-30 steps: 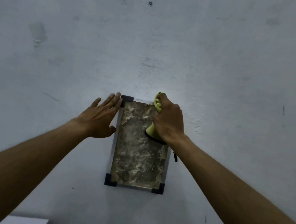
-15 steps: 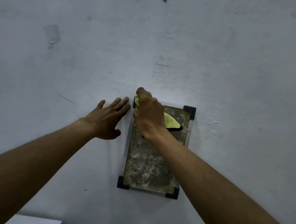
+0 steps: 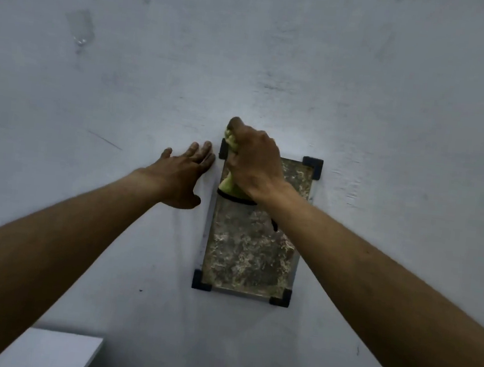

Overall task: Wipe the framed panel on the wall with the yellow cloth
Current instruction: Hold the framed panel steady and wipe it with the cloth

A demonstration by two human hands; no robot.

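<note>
Right hand (image 3: 254,163) grips yellow cloth (image 3: 230,186), pressed on top-left corner of framed panel (image 3: 251,253) on wall (image 3: 278,52). Left hand (image 3: 183,174) flat, fingers straight, beside frame. Wiping underway; next stroke likely downward across mottled surface.

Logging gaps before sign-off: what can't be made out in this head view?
Head view, yellow cloth: mostly bunched inside the right hand, so its wiping face is hidden.
Head view, framed panel: upper left part covered by that hand and forearm.
Head view, white object at the bottom edge: cut off, cannot be identified.
</note>
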